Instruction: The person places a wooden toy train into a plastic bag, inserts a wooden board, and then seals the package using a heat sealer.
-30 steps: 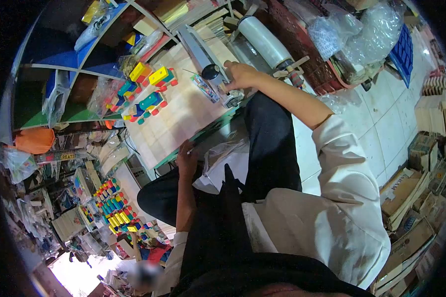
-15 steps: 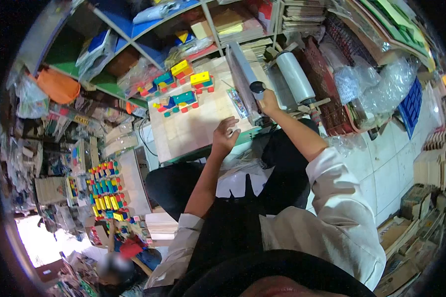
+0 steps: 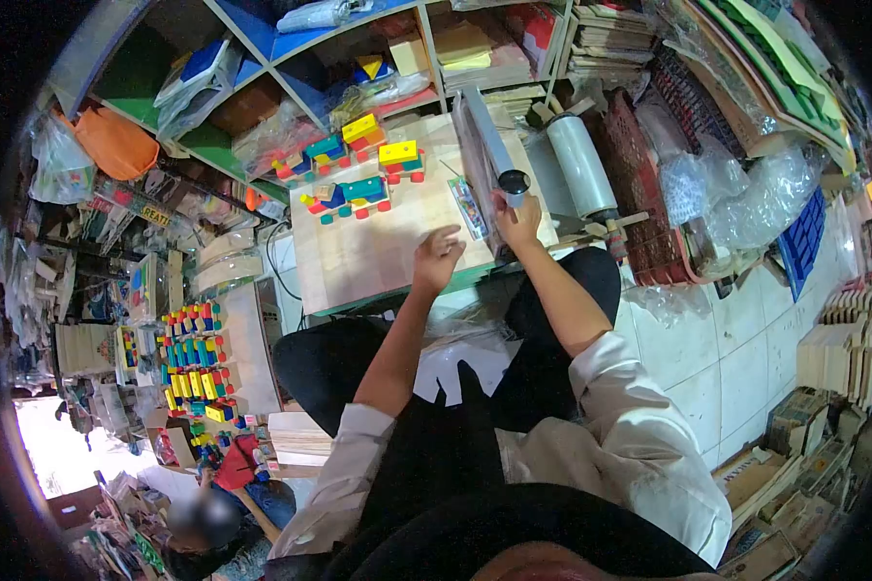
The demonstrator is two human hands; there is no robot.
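Observation:
A long grey bar device [image 3: 484, 131] with a round black knob [image 3: 513, 182] at its near end lies on the right part of the pale wooden board [image 3: 344, 271]. Around the device's near end, just below the knob, my right hand [image 3: 518, 221] is closed. My left hand [image 3: 438, 259] hovers over the board's front edge, its fingers loosely curled and apart, with nothing visible in it. Flat between the hands and the toys is a colourful printed packet [image 3: 467, 206]. Wooden toy trains with a yellow block [image 3: 398, 152] and a green block [image 3: 362, 189] stand at the board's back left.
Right of the device sits a roll of clear film [image 3: 579, 165], then a red basket [image 3: 639, 184] with plastic wrap. Shelves [image 3: 349, 39] rise behind. More toy trains [image 3: 196, 351] fill a second board at left. Another person [image 3: 203, 523] is at the lower left.
The view has shifted slightly. My right hand has moved from beside the knob to below it. The fingers of my left hand have drawn closer together.

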